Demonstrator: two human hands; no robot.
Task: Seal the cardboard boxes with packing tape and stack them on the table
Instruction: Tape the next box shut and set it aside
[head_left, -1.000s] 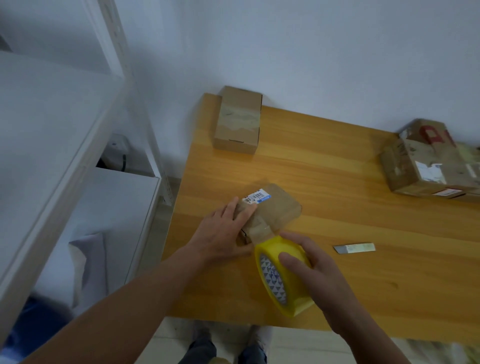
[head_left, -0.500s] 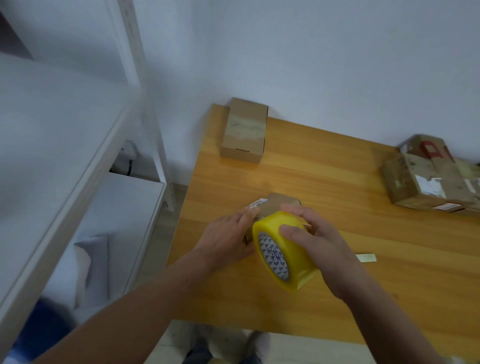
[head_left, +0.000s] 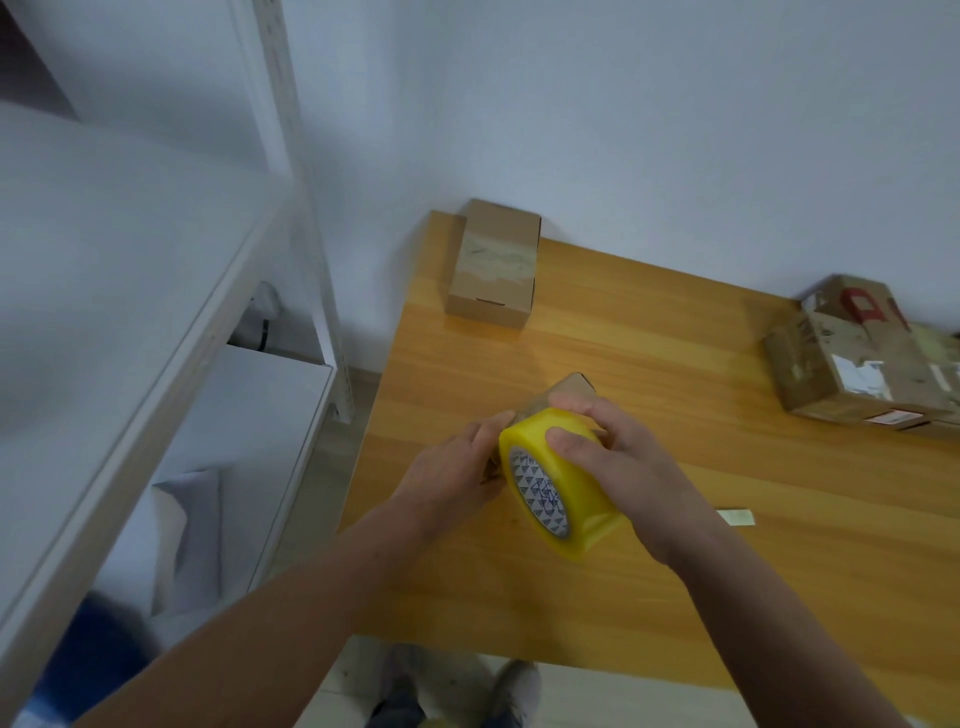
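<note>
A small cardboard box (head_left: 571, 387) lies on the wooden table (head_left: 675, 395), mostly hidden behind my hands and the tape. My left hand (head_left: 457, 470) holds the box at its near left end. My right hand (head_left: 613, 457) grips a yellow roll of packing tape (head_left: 561, 483) over the top of the box. A second small box (head_left: 496, 265) with tape across its top sits at the table's far left corner.
A stack of worn, labelled cardboard boxes (head_left: 852, 358) stands at the far right by the wall. A small pale strip (head_left: 735, 517) lies on the table right of my right wrist. White shelving (head_left: 156, 322) stands left of the table.
My right hand has carried the tape roll from the box's near end up and over its top, covering the white label. My left hand stays on the box's near left end.
</note>
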